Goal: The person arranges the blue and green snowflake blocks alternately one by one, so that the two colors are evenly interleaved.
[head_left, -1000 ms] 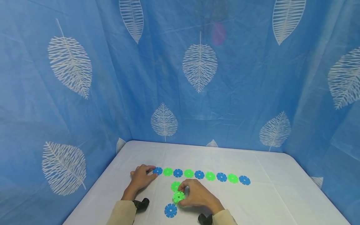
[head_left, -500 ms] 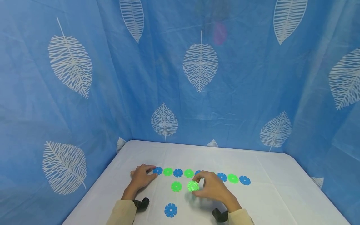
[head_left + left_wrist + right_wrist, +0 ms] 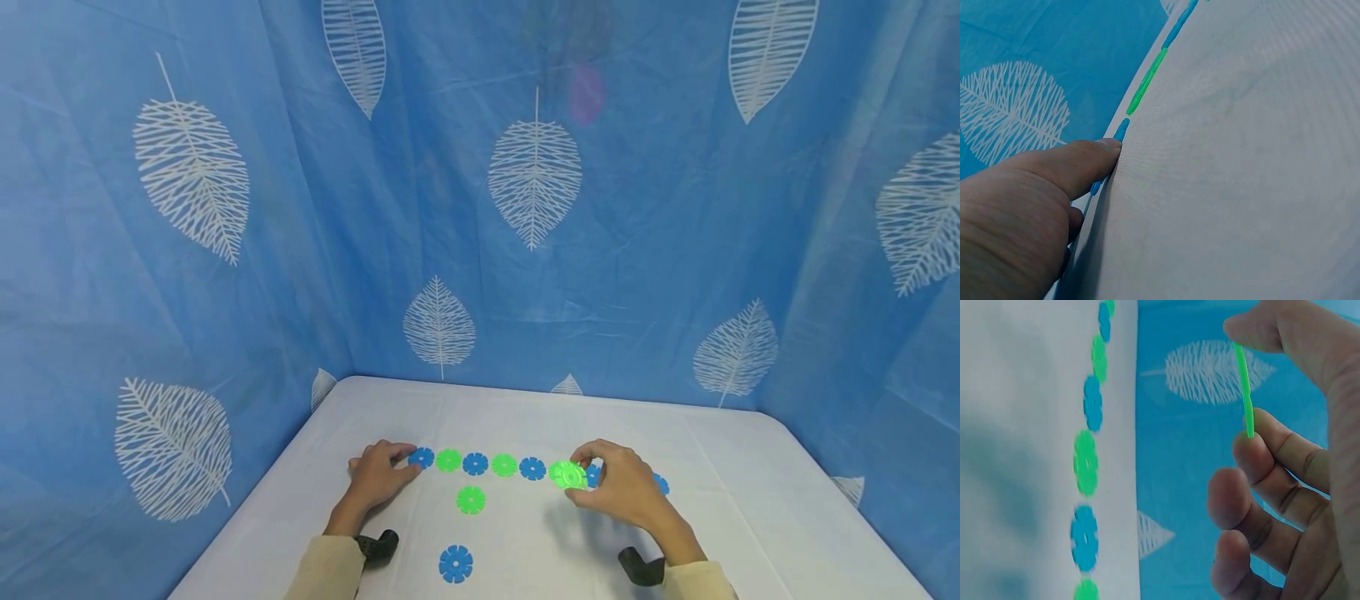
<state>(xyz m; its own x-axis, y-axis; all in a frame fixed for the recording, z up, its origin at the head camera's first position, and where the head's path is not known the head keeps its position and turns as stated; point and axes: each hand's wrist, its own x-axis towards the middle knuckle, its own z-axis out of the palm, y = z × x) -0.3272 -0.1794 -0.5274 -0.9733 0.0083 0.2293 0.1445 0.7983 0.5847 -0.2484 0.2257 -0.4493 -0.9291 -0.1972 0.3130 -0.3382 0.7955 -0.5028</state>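
Note:
My right hand (image 3: pixel 628 486) pinches a green notched plastic disc (image 3: pixel 574 476) between thumb and fingertips. In the right wrist view that green disc (image 3: pixel 1244 390) appears edge-on, held clear of the table. Behind it runs a row of alternating blue and green discs, partly hidden by the hand. At the row's left end, thumb and finger of my left hand (image 3: pixel 375 475) hold the edges of a blue disc (image 3: pixel 423 457) lying on the table. The left wrist view has the thumb (image 3: pixel 1094 159) against this blue disc (image 3: pixel 1122 129).
Nearer than the row lie a separate green disc (image 3: pixel 471 500) and a blue disc (image 3: pixel 455 564). All rest on a white-covered table (image 3: pixel 405 542). A blue curtain (image 3: pixel 637 250) with white leaf prints hangs behind and at both sides.
My right hand has lifted the green disc from near the loose discs and carried it right and away from me, over the row. The left hand stays put.

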